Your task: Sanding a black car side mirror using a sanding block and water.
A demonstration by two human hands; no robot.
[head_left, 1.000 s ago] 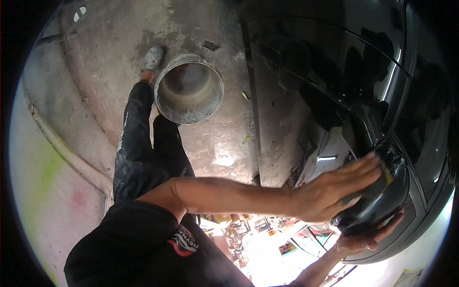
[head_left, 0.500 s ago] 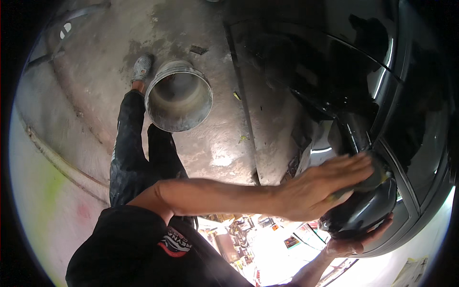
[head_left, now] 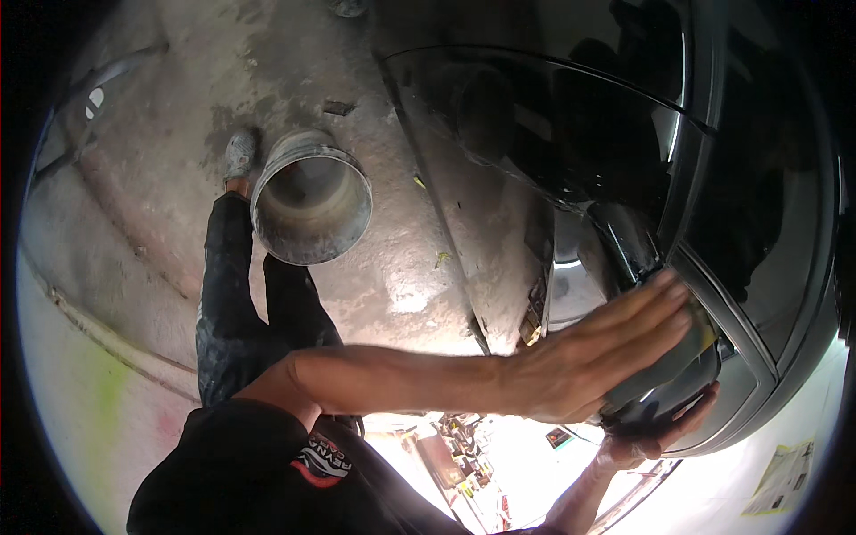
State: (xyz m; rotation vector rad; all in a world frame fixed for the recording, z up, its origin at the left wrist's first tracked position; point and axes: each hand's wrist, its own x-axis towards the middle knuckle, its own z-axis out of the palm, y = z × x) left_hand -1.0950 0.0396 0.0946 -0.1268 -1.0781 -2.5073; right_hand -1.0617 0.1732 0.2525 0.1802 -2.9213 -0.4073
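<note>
My left hand (head_left: 593, 361) lies over the black side mirror (head_left: 655, 408) of a car, with the fingers stretched out. Under those fingers a thin, dull grey-green pad (head_left: 685, 357) with a yellowish edge is pressed against the mirror housing. Its exact kind is hard to make out, since the hand covers much of it. From below, my right hand (head_left: 631, 451) cups the lower rim of the same mirror, thumb and fingers curled around it. The shiny black car door (head_left: 544, 125) reaches from the mirror toward the far side.
A dirty pale bucket (head_left: 312, 239) stands on the stained concrete floor (head_left: 401, 267), close to my legs. Beyond it lies a small dark flat piece (head_left: 339, 108). Tools and small items (head_left: 459, 455) lie in bright light at the near side. Printed paper (head_left: 780, 477) shows at the near right.
The whole view has shifted, so the bucket and mirror appear farther left. My left hand stays on the pad, its fingers now more spread. My right hand keeps its hold beneath the mirror.
</note>
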